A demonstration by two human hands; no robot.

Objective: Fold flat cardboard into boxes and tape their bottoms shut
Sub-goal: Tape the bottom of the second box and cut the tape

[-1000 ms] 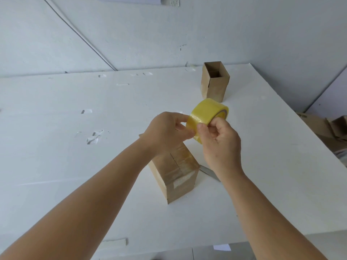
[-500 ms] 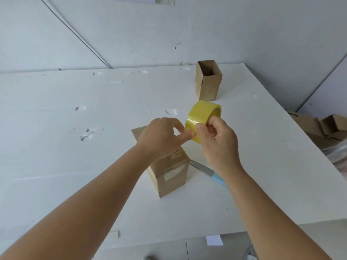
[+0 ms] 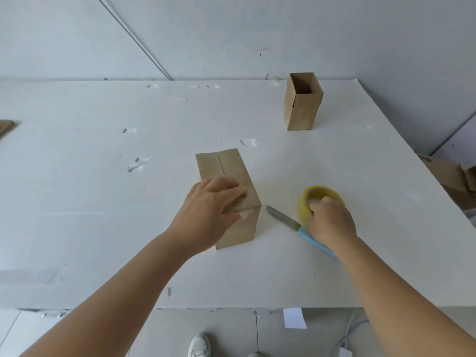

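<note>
Left hand point(image 3: 215, 207) presses flat on a box point(image 3: 226, 191) mid-table point(image 3: 77, 202); right hand point(image 3: 331, 224) grips tape point(image 3: 322, 195) beside a knife point(image 3: 283, 217), toward the right edge.

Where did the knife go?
The knife lies on the white table, right of the near cardboard box. Its blue handle runs under the right hand, which holds the yellow tape roll.
</note>
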